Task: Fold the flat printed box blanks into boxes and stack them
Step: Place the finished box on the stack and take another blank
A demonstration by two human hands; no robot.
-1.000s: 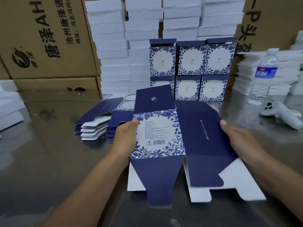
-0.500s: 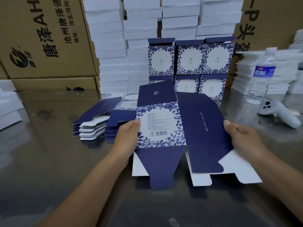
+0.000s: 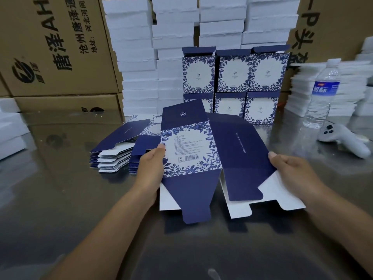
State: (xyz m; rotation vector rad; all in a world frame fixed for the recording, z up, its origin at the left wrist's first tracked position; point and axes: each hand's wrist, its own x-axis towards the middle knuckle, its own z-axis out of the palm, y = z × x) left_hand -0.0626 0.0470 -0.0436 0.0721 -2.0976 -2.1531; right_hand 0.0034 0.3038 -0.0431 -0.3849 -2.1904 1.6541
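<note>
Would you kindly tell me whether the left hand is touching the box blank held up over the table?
Touching. The head view shows the left hand gripping the left edge of the box blank, with the thumb lying on the printed panel.

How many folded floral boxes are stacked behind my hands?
6 folded blue-and-white floral cardboard boxes: three on top, three beneath, the lower-left one partly behind the held blue printed blank. Others may be hidden behind.

A: What carries it all?
B: A shiny grey bench (image 3: 60, 199).
A: What lies beyond the left hand (image 3: 150, 170)?
B: A pile of flat blanks (image 3: 115, 158), with white box stacks (image 3: 139, 77) farther back.
A: And beyond the right hand (image 3: 292, 174)?
B: Folded boxes (image 3: 262, 110) in two rows, one on the other. Farther right are a water bottle (image 3: 325, 91) and a white controller (image 3: 343, 138) just beside it.
</note>
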